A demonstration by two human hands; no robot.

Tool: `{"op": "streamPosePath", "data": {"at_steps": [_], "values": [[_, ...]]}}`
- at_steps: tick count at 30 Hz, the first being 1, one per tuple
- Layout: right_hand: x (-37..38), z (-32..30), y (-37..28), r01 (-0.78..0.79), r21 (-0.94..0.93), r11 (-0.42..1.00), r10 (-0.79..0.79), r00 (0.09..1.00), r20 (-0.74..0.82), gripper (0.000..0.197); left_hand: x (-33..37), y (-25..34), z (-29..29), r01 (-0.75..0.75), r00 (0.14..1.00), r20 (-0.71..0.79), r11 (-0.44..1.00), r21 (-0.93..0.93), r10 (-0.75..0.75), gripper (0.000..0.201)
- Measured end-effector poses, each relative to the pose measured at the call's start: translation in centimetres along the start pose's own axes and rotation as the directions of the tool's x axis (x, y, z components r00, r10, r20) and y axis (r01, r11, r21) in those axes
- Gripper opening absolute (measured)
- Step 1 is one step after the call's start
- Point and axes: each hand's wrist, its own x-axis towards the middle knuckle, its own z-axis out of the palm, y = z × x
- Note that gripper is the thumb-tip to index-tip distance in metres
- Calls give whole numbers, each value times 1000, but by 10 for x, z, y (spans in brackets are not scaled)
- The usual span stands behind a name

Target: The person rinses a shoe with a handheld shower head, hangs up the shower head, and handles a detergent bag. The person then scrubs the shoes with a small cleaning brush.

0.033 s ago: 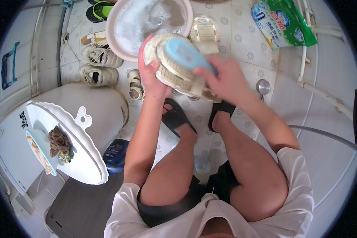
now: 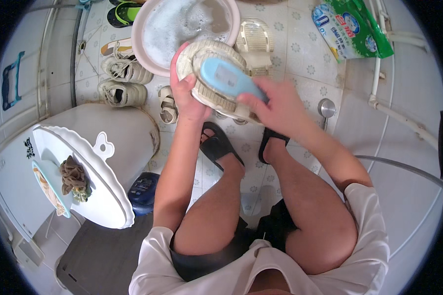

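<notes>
A cream-coloured shoe (image 2: pixel 212 97) is held sole up in front of me, beside the near rim of a pink basin (image 2: pixel 137 37). My left hand (image 2: pixel 186 88) grips its left end, thumb over the edge of the sole. Against the ridged sole lies a light blue scrubbing brush (image 2: pixel 225 77), its back facing up. My right hand (image 2: pixel 280 105) is closed around the brush's handle end; its bristles are hidden underneath. White suds (image 2: pixel 170 32) float on the water in the basin.
Several pale sneakers (image 2: pixel 123 93) and a strappy sandal (image 2: pixel 168 105) stand left of the basin. Another pale sole-up shoe (image 2: pixel 256 39) lies right of it. A green detergent bag (image 2: pixel 354 29) leans by the right wall pipes. A metal drain cover (image 2: pixel 326 107) is nearer me.
The brush and my right hand have shifted slightly left and down along the sole. My left hand keeps its hold on the shoe.
</notes>
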Motion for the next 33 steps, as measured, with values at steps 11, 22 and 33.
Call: {"op": "streamPosePath", "data": {"at_steps": [11, 22, 33], "values": [[7, 6, 18, 19, -22, 1000, -22, 991, -132, 41, 1, 0, 1, 15, 1000, -4, 1000, -18, -15, 77], [7, -6, 33, -23, -40, 999, 19, 996, -82, 45, 5, 3, -7, 31, 999, -31, 999, -25, -32, 78], [-17, -7, 23, 8, 8, 1000, -9, 999, 37, 35, 6, 8, -14, 44, 999, -19, 991, -129, -47, 78]]}}
